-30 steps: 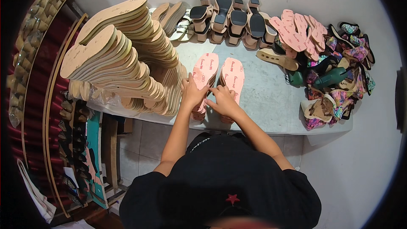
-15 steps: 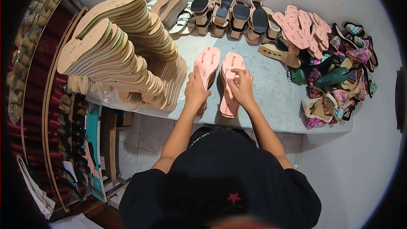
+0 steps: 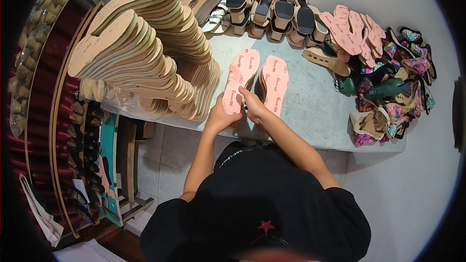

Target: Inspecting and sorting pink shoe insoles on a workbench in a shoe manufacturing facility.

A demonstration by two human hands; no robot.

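The person's black shirt [image 3: 262, 204] fills the lower middle of the view and hides the near edge of the grey table [image 3: 310, 102] in front of the body. Both palms face down, so the fingertips are mostly out of sight — the heel ends of the two pink soles are covered by the hands as well.

The left hand [image 3: 221, 116] comes up from the lower edge, forearm nearly straight, and grips the heel end of the left pink sole [image 3: 241, 80]; the fingers curl under it and the thumb lies on top. That sole is tilted, its toe pointing away toward the tall leaning stack of tan soles [image 3: 145, 48].

The right hand [image 3: 253, 106] reaches in from the right, wrist bent inward, fingers close together, pinching the same sole near its heel edge — just how tightly cannot be told. The right pink sole [image 3: 274, 85] lies just beside it on a short stack.
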